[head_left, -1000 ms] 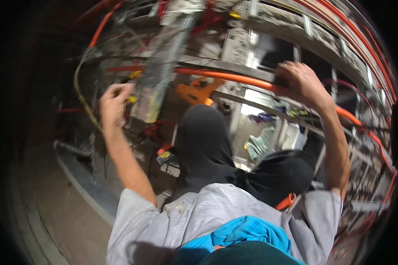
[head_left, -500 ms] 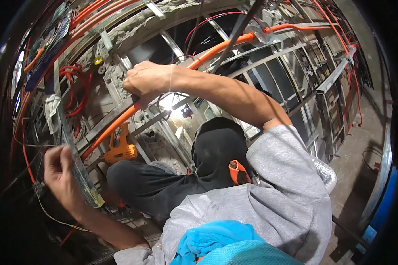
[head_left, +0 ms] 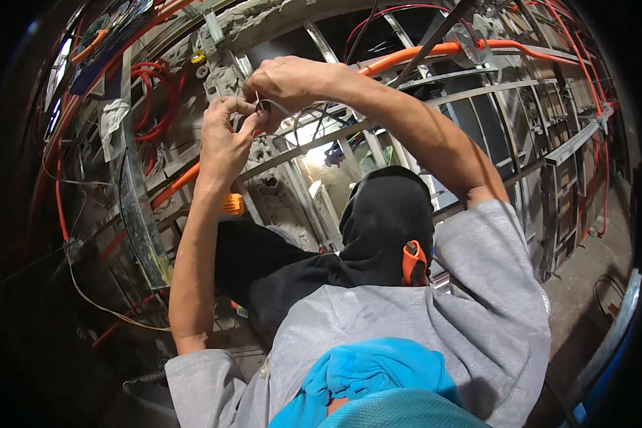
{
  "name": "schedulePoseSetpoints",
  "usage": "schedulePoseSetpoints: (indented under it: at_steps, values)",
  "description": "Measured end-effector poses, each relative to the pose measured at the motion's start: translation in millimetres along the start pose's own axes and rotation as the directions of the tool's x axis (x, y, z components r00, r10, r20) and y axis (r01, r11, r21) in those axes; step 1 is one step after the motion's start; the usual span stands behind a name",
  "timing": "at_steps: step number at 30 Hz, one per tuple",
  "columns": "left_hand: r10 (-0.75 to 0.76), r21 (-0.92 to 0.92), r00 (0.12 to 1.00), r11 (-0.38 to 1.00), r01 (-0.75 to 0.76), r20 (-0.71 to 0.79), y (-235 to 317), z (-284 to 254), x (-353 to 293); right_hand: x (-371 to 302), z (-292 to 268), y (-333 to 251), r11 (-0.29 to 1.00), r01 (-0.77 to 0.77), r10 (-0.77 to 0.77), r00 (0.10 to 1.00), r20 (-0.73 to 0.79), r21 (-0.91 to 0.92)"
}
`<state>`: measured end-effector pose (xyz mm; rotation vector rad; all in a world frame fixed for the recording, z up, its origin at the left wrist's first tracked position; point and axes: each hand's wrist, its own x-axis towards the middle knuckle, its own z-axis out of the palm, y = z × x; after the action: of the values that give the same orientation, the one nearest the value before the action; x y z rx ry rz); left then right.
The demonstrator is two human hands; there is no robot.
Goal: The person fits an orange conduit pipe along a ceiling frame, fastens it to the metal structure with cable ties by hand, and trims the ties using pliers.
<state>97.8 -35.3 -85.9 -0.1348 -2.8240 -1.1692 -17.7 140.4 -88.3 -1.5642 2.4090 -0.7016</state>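
Closest to the head camera, the person's teal head covering (head_left: 406, 412) sits over a bright blue cloth (head_left: 381, 362) at the neck, with a grey shirt (head_left: 364, 314) beneath. Past that are the black trousers (head_left: 385, 207), knees bent, and an orange-and-dark tool (head_left: 414, 262) showing against them at waist height.

Both arms stretch out ahead, and the hands meet close together. The left hand (head_left: 227, 135) is pinched, thumb and forefinger brought together on a small dark round piece (head_left: 264, 106), which lies between the two hands. The right hand (head_left: 285, 82) is just beyond it, fingers curled in; whether they grip anything I can't tell from here. A thin pale strand (head_left: 284, 108) curves beside the dark piece.

An orange tube (head_left: 384, 62) slants across behind the hands, partly covered by them. Part of an orange power tool (head_left: 233, 204) shows just beside the left forearm.

Farther off, an upright metal channel (head_left: 132, 192) stands at the left, near a red coiled line (head_left: 148, 100). A yellow roll (head_left: 197, 56) is by the rough concrete (head_left: 285, 16) at the back.
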Motion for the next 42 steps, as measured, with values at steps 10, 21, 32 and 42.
schedulePoseSetpoints:
  at_steps: [10,21,32,42]
  values:
    - [0.077,-0.039,0.997,0.996,-0.077,-0.001,-10,1,-13,7,-8,-2,0.993,-0.114,0.106,0.983,0.149,0.045]
    - [0.103,0.095,0.989,0.989,-0.113,0.103,-6,-5,-17,11,-6,-5,0.996,-0.092,0.086,0.972,0.218,0.016]
    - [0.304,0.194,0.952,0.932,-0.306,0.039,-12,-6,-16,1,-20,-20,0.997,0.069,-0.062,0.987,0.150,-0.046]
    - [0.247,0.158,0.968,0.955,-0.252,0.053,-16,-14,-20,5,-84,-69,0.982,-0.082,0.040,0.969,0.243,0.169]
